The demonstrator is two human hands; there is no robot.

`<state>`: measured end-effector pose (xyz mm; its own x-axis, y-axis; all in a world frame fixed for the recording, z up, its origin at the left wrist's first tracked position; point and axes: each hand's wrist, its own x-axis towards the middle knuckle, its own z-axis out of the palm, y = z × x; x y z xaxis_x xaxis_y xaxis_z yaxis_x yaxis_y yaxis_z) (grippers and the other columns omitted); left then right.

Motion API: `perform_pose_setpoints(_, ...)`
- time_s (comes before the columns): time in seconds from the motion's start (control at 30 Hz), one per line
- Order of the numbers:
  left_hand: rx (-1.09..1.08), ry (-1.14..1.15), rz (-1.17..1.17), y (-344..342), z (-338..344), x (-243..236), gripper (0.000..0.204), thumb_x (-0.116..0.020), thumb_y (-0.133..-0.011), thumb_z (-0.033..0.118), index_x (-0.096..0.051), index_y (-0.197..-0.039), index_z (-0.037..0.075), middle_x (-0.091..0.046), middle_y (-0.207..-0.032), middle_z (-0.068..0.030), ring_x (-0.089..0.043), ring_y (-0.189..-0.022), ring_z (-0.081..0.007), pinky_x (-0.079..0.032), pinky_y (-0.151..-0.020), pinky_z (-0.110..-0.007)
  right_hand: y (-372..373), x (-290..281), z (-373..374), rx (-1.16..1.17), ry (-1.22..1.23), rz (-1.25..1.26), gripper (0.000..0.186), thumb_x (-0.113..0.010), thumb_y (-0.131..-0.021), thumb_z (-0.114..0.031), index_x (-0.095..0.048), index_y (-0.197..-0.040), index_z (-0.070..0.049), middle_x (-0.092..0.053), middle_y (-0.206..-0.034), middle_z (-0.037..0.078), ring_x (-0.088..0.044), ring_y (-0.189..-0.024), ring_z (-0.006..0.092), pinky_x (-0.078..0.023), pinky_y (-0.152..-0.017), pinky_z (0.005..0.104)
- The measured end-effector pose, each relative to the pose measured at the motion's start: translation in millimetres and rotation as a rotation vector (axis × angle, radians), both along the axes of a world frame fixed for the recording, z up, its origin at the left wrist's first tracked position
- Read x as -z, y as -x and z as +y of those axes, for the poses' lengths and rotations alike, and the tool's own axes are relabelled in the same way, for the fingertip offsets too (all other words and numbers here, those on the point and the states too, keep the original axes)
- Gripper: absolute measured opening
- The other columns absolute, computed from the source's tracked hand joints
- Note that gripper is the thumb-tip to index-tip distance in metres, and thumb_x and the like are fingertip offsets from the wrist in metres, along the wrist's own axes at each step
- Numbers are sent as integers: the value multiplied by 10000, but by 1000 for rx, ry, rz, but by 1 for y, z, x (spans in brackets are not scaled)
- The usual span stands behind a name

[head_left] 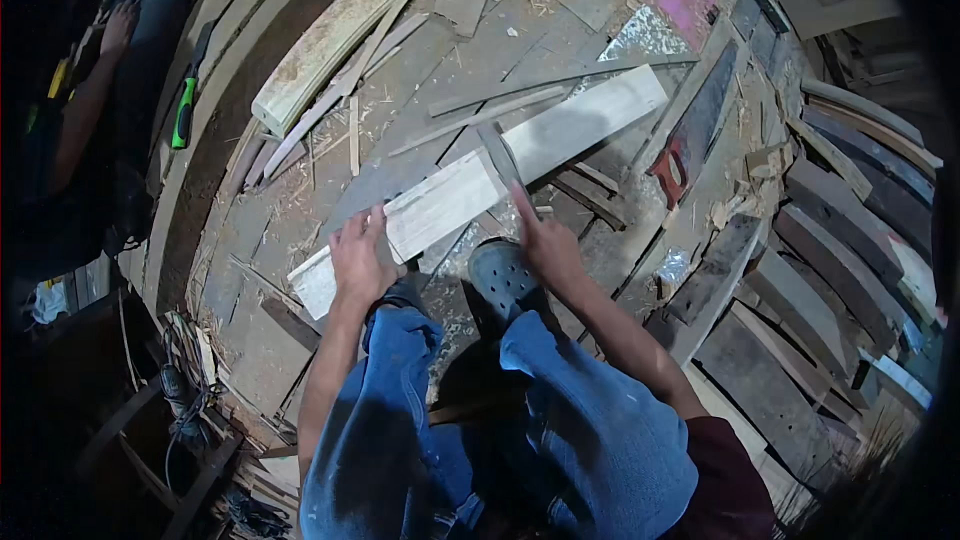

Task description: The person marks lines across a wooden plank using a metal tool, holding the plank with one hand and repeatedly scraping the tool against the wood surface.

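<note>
Jeans [600,420] nearest — your left hand [362,258] clasps the board [440,205]; your right hand [548,245] grips a tool [499,154] across it.

I've got cool light mid-frame; grey shadow across my pale board [572,126]; left edge and corners near-black; fisheye visibly bends planks [238,72], upper left.

left hand [360,260] lies palm down, fingers loosely spread; right hand [550,250] curls, index finger extended.
</note>
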<state>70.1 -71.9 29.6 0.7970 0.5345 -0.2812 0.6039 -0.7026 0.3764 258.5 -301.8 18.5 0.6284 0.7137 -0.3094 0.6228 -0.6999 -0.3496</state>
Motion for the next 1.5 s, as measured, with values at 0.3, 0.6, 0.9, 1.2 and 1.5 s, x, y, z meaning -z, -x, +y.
perform_pose_setpoints(0.3, 18, -2, -48, 8, 1, 3, 1068, -894, -409, 176, -483, -1386, 50, -560, -1241, -146, -507, -1176, -311, -353, -978, -422, -1, 4, -32, -54, 45, -28, 676, -504, -948, -174, -200, -1533, -324, -654, -854, 248, -645, -660, 410, -500, -537, 512)
perform_pose_setpoints(0.6, 11, -33, -20, 10, 1, -3, 1043, -894, -422, 176, -486, -1375, 59, -568, -1227, -141, -516, -1160, -307, -345, -990, -420, -25, 5, -57, -6, 37, -56, 688, -539, -953, -206, -190, -1540, -289, -588, -646, 217, -596, -564, 392, -434, -495, 514)
perform_pose_setpoints(0.9, -7, -10, -25, 11, 2, -2, 1042, -891, -427, 190, -488, -1379, 66, -557, -1238, -145, -511, -1162, -308, -351, -988, -418, 11, -4, -31, -26, -25, 69, 783, -541, -903, -113, -122, -1552, -247, -596, -653, 247, -596, -575, 436, -461, -519, 522)
perform_pose_setpoints(1.2, -5, -3, -36, 1, 1, -1, 1019, -876, -430, 182, -504, -1370, 54, -557, -1255, -142, -504, -1175, -303, -347, -991, -409, 1, 1, -4, 93, -83, 40, 886, -615, -826, -114, -123, -1547, -265, -612, -675, 209, -639, -619, 389, -501, -554, 510)
perform_pose_setpoints(1.5, -10, 10, 6, 2, 1, -7, 1044, -877, -433, 204, -485, -1389, 56, -555, -1254, -165, -504, -1183, -309, -345, -995, -417, -48, -13, -10, -64, 57, 22, 916, -599, -815, -86, -92, -1551, -289, -641, -848, 232, -644, -652, 408, -510, -566, 517)
